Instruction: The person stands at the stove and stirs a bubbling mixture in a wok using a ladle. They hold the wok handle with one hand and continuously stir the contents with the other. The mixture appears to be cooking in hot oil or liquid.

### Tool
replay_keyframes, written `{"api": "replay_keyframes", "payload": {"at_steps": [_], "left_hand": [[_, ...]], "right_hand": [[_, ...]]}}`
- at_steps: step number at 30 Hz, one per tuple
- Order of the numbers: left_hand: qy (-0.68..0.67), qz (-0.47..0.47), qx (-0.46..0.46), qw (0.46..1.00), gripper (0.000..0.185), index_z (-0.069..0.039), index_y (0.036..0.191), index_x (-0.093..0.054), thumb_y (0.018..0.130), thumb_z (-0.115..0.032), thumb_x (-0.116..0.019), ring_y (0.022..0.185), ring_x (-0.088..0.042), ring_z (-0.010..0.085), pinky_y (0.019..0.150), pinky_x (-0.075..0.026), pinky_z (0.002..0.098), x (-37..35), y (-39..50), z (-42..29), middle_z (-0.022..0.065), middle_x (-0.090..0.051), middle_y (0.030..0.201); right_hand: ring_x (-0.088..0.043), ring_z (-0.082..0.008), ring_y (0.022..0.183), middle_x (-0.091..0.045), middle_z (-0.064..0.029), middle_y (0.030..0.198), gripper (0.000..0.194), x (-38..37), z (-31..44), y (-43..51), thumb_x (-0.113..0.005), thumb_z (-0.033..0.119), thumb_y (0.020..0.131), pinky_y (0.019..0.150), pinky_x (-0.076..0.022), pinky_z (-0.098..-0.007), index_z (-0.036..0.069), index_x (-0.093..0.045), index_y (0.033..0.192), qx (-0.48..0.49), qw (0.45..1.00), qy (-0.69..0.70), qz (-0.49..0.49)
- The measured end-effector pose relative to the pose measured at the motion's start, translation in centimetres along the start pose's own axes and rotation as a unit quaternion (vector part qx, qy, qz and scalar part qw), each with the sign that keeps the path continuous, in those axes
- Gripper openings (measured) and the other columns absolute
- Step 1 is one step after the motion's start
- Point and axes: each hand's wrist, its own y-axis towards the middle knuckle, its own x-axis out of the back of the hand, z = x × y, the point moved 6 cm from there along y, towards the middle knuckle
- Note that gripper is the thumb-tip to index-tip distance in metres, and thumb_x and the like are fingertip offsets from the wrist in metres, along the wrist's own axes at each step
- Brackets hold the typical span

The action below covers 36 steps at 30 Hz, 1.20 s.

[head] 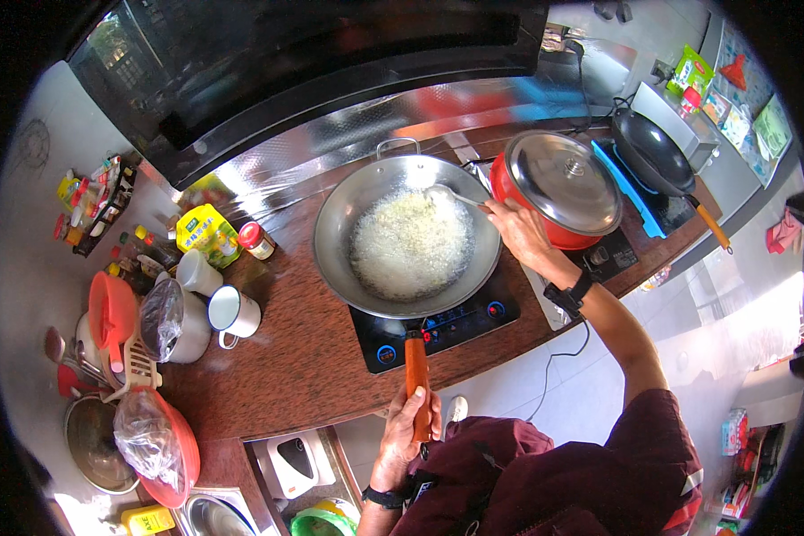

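A large steel wok [335, 248] sits on a black induction cooktop [469, 328] whose panel lights glow. Pale food bubbles in foamy liquid [409, 248] in the wok's bottom. My left hand [409, 425] is closed round the wok's brown wooden handle [415, 362]. My right hand [522, 234], at the wok's right rim, grips the handle of a metal ladle [440, 194]. The ladle's bowl lies in the upper part of the foam. Close to the right hand stands a red pot [509, 191] under a steel lid [556, 174].
A black frying pan [650, 151] stands at the far right. On the left are an enamel mug [236, 311], a red-lidded jar [256, 240], a yellow seasoning bag [208, 234], bottles [154, 248] and a red basin [184, 455]. A black range hood [308, 74] hangs behind the wok.
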Motion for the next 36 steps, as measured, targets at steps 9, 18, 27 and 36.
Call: {"api": "replay_keyframes", "payload": {"at_steps": [9,18,27,36], "left_hand": [[-0.002,0.009,0.003,1.000,0.048,-0.006,0.127,-0.039,0.092,-0.034,-0.056,0.050,-0.054,0.0158,0.041,-0.046,0.0267,0.1,0.1,-0.1,0.0079,-0.054,0.077],[-0.003,0.007,0.005,1.000,0.043,-0.006,0.122,-0.041,0.092,-0.034,-0.056,0.050,-0.055,0.0153,0.041,-0.046,0.0269,0.3,0.0,0.0,0.0073,-0.055,0.078],[-0.015,0.017,-0.001,1.000,0.043,-0.006,0.122,-0.041,0.092,-0.033,-0.057,0.051,-0.056,0.0155,0.042,-0.047,0.0270,0.3,0.1,0.0,0.0074,-0.055,0.079],[-0.010,0.013,0.005,1.000,0.034,-0.006,0.111,-0.045,0.093,-0.033,-0.056,0.051,-0.056,0.0157,0.042,-0.046,0.0271,0.6,-0.1,-0.3,0.0073,-0.055,0.079]], "right_hand": [[-0.056,-0.0153,0.050,-0.070,-0.0064,0.082,0.023,0.8,0.4,-3.4,-0.051,0.018,0.093,0.045,-0.0462,-0.0301,0.002,-0.067,0.098,-0.071,0.942,0.233,0.230],[-0.045,-0.0066,0.048,-0.052,0.0017,0.062,0.028,-4.1,4.0,-3.2,-0.054,0.024,0.094,0.042,-0.0421,-0.0220,-0.001,-0.063,0.102,-0.287,0.785,0.499,0.229],[-0.064,-0.0333,0.071,-0.064,-0.0194,0.083,0.025,1.1,5.8,0.6,-0.055,0.018,0.091,0.064,-0.0498,-0.0400,0.002,-0.061,0.109,0.007,0.971,0.236,-0.045],[-0.062,-0.0404,0.076,-0.063,-0.0207,0.094,0.025,-0.6,3.4,1.5,-0.055,0.017,0.089,0.061,-0.0508,-0.0462,0.005,-0.060,0.111,0.000,1.000,-0.020,-0.023]]}}
